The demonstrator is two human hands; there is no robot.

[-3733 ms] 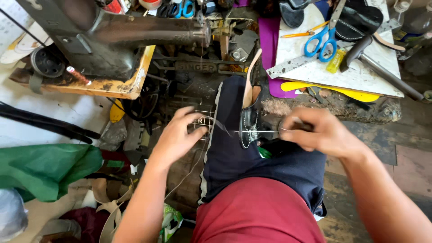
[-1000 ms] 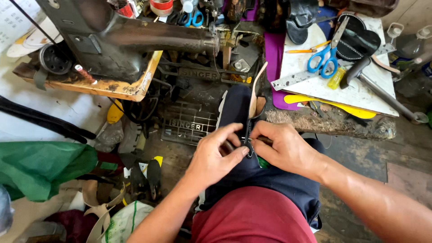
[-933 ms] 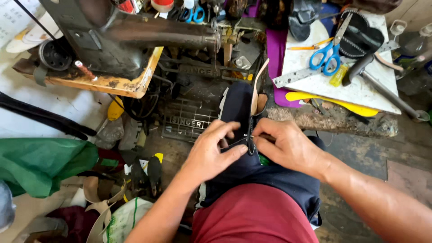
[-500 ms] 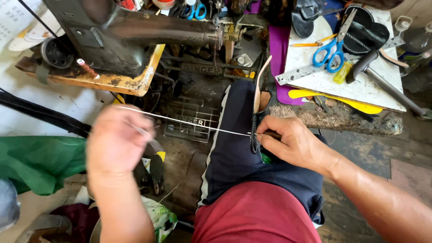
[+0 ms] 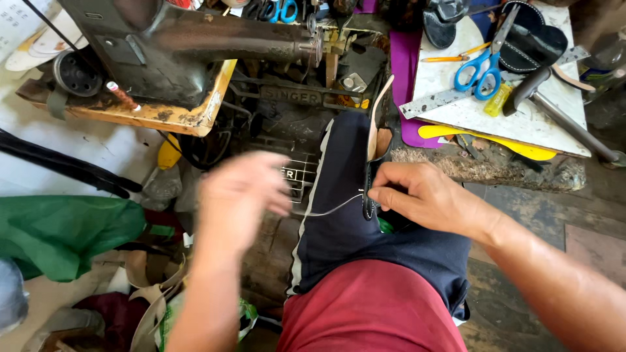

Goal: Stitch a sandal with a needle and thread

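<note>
A white board (image 5: 456, 107) is lying across the bench at the upper right, carrying blue-handled scissors (image 5: 476, 65), a steel ruler (image 5: 433, 103) along its near-left edge, an orange pencil (image 5: 450, 57), a small yellow tube-shaped item (image 5: 499, 99) and a hammer (image 5: 554, 107) running toward its right edge. A yellow strip (image 5: 482, 138) is showing under the board's near edge, and a purple sheet (image 5: 405, 85) is lying along its left side. An old dark sewing machine (image 5: 189, 45) is sitting on a worn yellow-edged wooden table (image 5: 156, 117) at the upper left, with an embossed maker's plate on the iron stand below it. A green cloth (image 5: 59, 231) is lying on the floor at the left.

The person is sitting with a dark leather piece (image 5: 372, 179) standing on edge against the knee, on the dark blue shorts (image 5: 355, 228).

The right hand (image 5: 424, 195) is closing on the leather piece, fingers curled over its upper edge and pinching it firmly.

The left hand (image 5: 238, 195) is blurred, raised to the left of the knee. A pale thread (image 5: 332, 208) is running from the leather piece toward it; the hand appears to be gripping the thread's end, though the blur is preventing a firm reading of the fingers.
</note>
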